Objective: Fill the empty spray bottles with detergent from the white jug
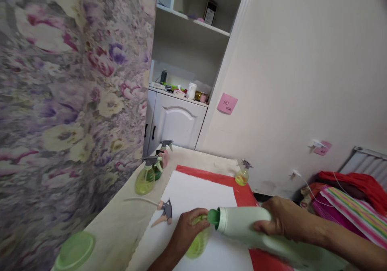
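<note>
My left hand (185, 231) is closed around the neck of a clear yellow-green spray bottle (198, 245) without its sprayer head, standing on a white sheet (199, 194). A large pale green bottle (240, 223) is tipped nearly on its side, with my right hand (281, 218) wrapped around its body. Its green spout (213, 217) meets the small bottle's mouth, beside my left fingers; I cannot make out any liquid flowing. Left of my left hand, a grey and pinkish sprayer head (165, 212) with a long tube lies partly on the sheet.
Spray bottles (145, 179) stand along the table's left side, and another spray bottle (242, 175) at the far right corner. A green round lid (75, 249) is at the lower left. Red material (205, 176) lies under the sheet. A floral curtain (75, 102) borders the left.
</note>
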`<state>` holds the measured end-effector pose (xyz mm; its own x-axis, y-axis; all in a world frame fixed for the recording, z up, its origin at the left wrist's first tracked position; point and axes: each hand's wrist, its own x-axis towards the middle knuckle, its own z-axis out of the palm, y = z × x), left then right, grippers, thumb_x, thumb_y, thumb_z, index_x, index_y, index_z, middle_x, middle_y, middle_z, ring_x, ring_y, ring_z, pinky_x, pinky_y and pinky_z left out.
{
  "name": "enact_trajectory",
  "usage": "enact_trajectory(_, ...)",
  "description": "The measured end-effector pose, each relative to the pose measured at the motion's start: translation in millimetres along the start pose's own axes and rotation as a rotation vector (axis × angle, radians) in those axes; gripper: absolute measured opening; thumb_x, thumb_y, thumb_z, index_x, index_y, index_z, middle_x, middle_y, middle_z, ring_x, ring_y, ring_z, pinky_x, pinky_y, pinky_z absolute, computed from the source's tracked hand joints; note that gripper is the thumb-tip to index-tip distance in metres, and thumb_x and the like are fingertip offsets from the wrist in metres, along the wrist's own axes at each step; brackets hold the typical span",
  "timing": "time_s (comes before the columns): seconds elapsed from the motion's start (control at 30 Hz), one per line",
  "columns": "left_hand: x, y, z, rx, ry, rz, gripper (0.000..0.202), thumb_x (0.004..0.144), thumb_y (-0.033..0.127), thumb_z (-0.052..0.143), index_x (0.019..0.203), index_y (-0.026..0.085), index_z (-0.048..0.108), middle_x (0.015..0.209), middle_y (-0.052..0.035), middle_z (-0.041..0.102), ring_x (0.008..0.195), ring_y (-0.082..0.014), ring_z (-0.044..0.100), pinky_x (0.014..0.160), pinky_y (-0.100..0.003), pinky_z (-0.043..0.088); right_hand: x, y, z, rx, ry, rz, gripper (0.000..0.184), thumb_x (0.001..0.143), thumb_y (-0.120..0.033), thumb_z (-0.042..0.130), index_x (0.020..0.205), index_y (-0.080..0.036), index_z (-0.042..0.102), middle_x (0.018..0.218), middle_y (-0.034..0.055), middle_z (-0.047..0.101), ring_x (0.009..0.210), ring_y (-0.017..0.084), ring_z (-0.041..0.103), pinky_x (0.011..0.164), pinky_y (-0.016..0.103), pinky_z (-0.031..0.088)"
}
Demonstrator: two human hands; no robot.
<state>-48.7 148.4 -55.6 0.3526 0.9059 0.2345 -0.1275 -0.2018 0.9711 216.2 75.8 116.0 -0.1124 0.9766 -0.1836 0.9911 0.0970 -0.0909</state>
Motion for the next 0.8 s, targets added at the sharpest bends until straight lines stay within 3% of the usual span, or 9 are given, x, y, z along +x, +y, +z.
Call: enact_trajectory(0.8, 0.4, 1.2, 0.4, 0.015, 0.009, -0.014, 0.019, 0.069, 0.024, 0.070, 0.087, 0.019, 0.076, 0.089, -0.0039, 0.079, 0.089, -0.0247, 0.068, 0.084, -0.032, 0.050, 0.2, -3.1, -3.4, 0.012, -0.003, 0.003, 0.064, 0.070, -0.080, 0.049, 0.068, -0.018, 0.063, 0.067, 0.0069, 0.069, 0.057, 0.016, 0.058, 0.049, 0.025, 0.034)
